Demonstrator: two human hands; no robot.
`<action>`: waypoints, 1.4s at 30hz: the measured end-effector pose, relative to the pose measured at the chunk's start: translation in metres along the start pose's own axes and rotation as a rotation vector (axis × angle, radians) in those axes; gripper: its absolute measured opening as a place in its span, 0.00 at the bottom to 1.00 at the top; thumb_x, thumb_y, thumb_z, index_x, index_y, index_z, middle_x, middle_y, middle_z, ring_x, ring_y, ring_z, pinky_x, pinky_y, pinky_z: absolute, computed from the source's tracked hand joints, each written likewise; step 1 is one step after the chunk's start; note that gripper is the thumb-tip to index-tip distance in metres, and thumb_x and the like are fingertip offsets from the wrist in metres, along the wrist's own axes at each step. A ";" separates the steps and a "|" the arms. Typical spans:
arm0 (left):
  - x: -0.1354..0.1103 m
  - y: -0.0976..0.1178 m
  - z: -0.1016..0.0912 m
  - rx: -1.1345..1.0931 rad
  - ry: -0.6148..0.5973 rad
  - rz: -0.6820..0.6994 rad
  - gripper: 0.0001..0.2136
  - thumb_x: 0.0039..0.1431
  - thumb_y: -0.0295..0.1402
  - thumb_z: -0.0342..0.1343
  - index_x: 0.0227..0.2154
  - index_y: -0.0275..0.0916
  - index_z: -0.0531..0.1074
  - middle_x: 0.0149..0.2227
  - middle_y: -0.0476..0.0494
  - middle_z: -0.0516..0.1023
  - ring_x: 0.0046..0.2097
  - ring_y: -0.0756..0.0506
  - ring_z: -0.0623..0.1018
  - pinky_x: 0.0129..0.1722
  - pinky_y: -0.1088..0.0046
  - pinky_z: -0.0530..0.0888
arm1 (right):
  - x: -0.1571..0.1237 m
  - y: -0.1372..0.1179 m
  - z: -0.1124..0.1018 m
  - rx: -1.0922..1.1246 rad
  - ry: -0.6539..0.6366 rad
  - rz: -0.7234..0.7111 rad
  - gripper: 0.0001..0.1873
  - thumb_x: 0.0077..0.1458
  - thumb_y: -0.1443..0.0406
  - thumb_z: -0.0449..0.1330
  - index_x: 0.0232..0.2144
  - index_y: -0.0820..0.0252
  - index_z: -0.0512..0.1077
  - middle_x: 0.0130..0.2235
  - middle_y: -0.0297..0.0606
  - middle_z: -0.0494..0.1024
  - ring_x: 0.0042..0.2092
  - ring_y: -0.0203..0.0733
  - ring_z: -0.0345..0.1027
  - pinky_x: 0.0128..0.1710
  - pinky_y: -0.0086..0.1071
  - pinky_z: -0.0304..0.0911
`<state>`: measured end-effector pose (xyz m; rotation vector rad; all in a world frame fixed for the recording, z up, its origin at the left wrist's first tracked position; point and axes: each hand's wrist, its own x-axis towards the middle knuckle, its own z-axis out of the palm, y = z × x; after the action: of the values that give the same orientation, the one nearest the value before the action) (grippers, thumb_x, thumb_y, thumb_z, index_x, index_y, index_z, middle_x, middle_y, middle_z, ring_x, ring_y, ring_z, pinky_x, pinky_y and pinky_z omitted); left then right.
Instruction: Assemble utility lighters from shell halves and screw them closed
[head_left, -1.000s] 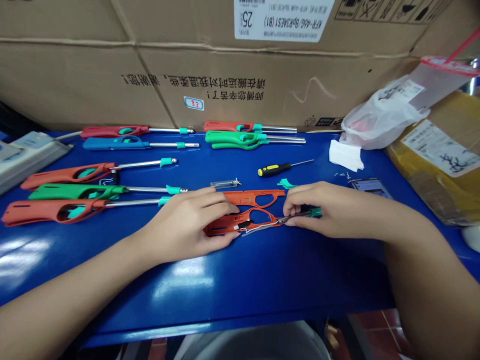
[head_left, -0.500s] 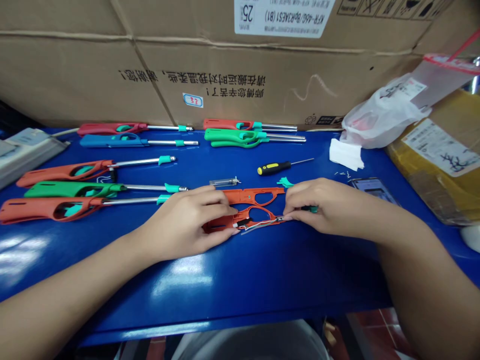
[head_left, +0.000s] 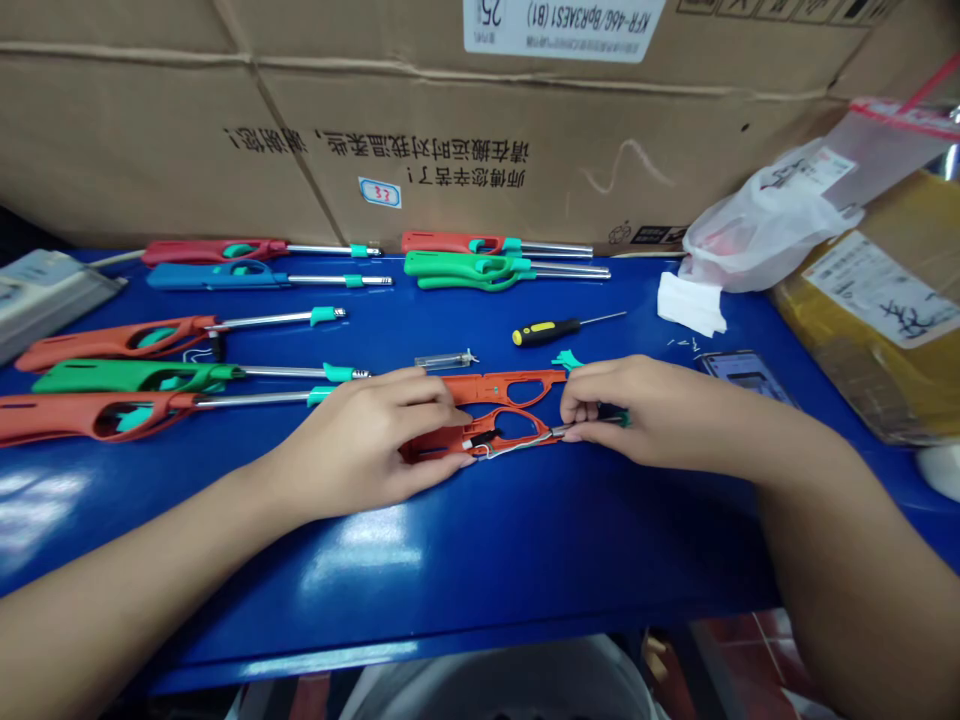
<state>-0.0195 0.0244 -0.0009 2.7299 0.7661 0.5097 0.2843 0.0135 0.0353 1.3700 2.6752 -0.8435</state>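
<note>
On the blue table (head_left: 480,540), just in front of the person, an open orange shell half (head_left: 439,442) of a long lighter lies flat with its insides up. The left hand (head_left: 367,450) curls over its handle end, fingers pressing it down and gripping its edge. The right hand (head_left: 645,410) pinches a thin metal tube (head_left: 594,426) at the shell's front end, where a pale wire (head_left: 510,447) trails along the lower rim. Judging from this, the tube and wire are being seated and the assembly is partway. The matching shell half (head_left: 510,385) lies just behind, not yet closed over it. A small clear tube (head_left: 442,360), a teal piece (head_left: 568,360) and a screwdriver (head_left: 547,328) lie loose nearby. Whole lighters (head_left: 135,376) lie in rows to the left and along the cardboard box (head_left: 450,120).
</note>
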 end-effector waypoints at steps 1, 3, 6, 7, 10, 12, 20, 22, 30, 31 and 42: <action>0.000 0.000 0.000 -0.003 0.001 0.004 0.09 0.67 0.37 0.59 0.43 0.40 0.79 0.40 0.44 0.81 0.41 0.44 0.79 0.39 0.69 0.74 | 0.000 0.000 0.000 -0.003 0.013 -0.004 0.07 0.63 0.64 0.58 0.36 0.57 0.77 0.38 0.36 0.80 0.36 0.40 0.71 0.37 0.34 0.59; 0.000 -0.001 0.000 -0.006 0.003 0.008 0.08 0.67 0.37 0.59 0.43 0.40 0.79 0.40 0.44 0.81 0.41 0.44 0.79 0.40 0.69 0.73 | 0.001 0.000 0.000 -0.001 0.033 -0.016 0.06 0.63 0.65 0.59 0.36 0.57 0.77 0.38 0.37 0.80 0.36 0.40 0.71 0.37 0.33 0.60; -0.001 -0.001 0.001 -0.006 0.000 0.009 0.09 0.67 0.37 0.59 0.43 0.39 0.79 0.40 0.44 0.81 0.41 0.44 0.79 0.40 0.69 0.74 | 0.001 -0.001 -0.001 0.017 0.028 -0.022 0.06 0.63 0.64 0.60 0.37 0.57 0.77 0.38 0.37 0.81 0.36 0.40 0.71 0.37 0.33 0.60; -0.001 -0.001 0.002 -0.005 -0.001 0.008 0.09 0.67 0.37 0.59 0.43 0.39 0.79 0.40 0.44 0.81 0.41 0.44 0.79 0.40 0.68 0.74 | 0.001 -0.001 -0.001 0.022 0.023 -0.018 0.06 0.63 0.64 0.60 0.37 0.57 0.77 0.38 0.37 0.81 0.36 0.40 0.71 0.37 0.33 0.61; -0.001 -0.001 0.002 0.001 0.000 0.006 0.10 0.67 0.38 0.60 0.44 0.39 0.79 0.41 0.44 0.81 0.41 0.44 0.79 0.40 0.68 0.74 | 0.001 -0.001 -0.001 0.035 0.023 -0.007 0.06 0.63 0.63 0.60 0.37 0.57 0.77 0.38 0.37 0.81 0.36 0.41 0.71 0.37 0.33 0.62; 0.000 -0.001 0.003 0.004 -0.003 0.005 0.10 0.67 0.38 0.60 0.44 0.39 0.79 0.41 0.44 0.81 0.42 0.44 0.79 0.40 0.68 0.74 | 0.001 0.000 0.000 0.029 0.048 -0.024 0.05 0.62 0.64 0.61 0.37 0.57 0.77 0.38 0.37 0.81 0.36 0.41 0.72 0.37 0.33 0.62; 0.000 -0.002 0.001 -0.011 -0.009 -0.013 0.09 0.66 0.38 0.59 0.44 0.41 0.79 0.41 0.44 0.81 0.42 0.44 0.80 0.40 0.68 0.74 | -0.001 0.000 0.000 -0.016 0.067 -0.126 0.12 0.64 0.67 0.57 0.43 0.57 0.80 0.44 0.40 0.83 0.43 0.44 0.76 0.43 0.36 0.65; -0.001 -0.002 0.001 -0.011 -0.013 -0.018 0.09 0.66 0.38 0.59 0.44 0.41 0.80 0.41 0.44 0.81 0.42 0.44 0.80 0.40 0.68 0.74 | -0.002 0.002 0.000 -0.017 0.050 -0.123 0.12 0.65 0.66 0.56 0.44 0.56 0.79 0.46 0.40 0.83 0.45 0.45 0.76 0.45 0.37 0.65; -0.001 0.002 0.001 0.058 0.014 -0.018 0.13 0.65 0.39 0.60 0.48 0.40 0.78 0.45 0.43 0.82 0.45 0.42 0.80 0.42 0.66 0.77 | -0.003 0.003 0.001 0.022 -0.012 -0.034 0.06 0.64 0.64 0.56 0.39 0.56 0.73 0.41 0.39 0.79 0.40 0.43 0.71 0.41 0.36 0.63; 0.000 0.003 0.000 0.061 0.021 -0.023 0.13 0.64 0.39 0.61 0.48 0.40 0.78 0.46 0.43 0.82 0.45 0.42 0.80 0.43 0.66 0.77 | -0.003 0.002 0.001 0.023 -0.004 -0.033 0.06 0.64 0.64 0.56 0.38 0.56 0.73 0.41 0.40 0.79 0.40 0.44 0.71 0.41 0.36 0.63; -0.001 0.002 0.003 0.022 0.010 -0.003 0.12 0.66 0.37 0.59 0.49 0.41 0.79 0.47 0.43 0.83 0.45 0.42 0.80 0.43 0.65 0.76 | -0.003 0.001 0.002 0.024 0.009 0.006 0.03 0.63 0.64 0.57 0.38 0.56 0.71 0.40 0.36 0.77 0.38 0.42 0.69 0.37 0.35 0.60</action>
<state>-0.0183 0.0223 -0.0028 2.7478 0.7829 0.5175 0.2863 0.0108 0.0336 1.3894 2.6756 -0.8738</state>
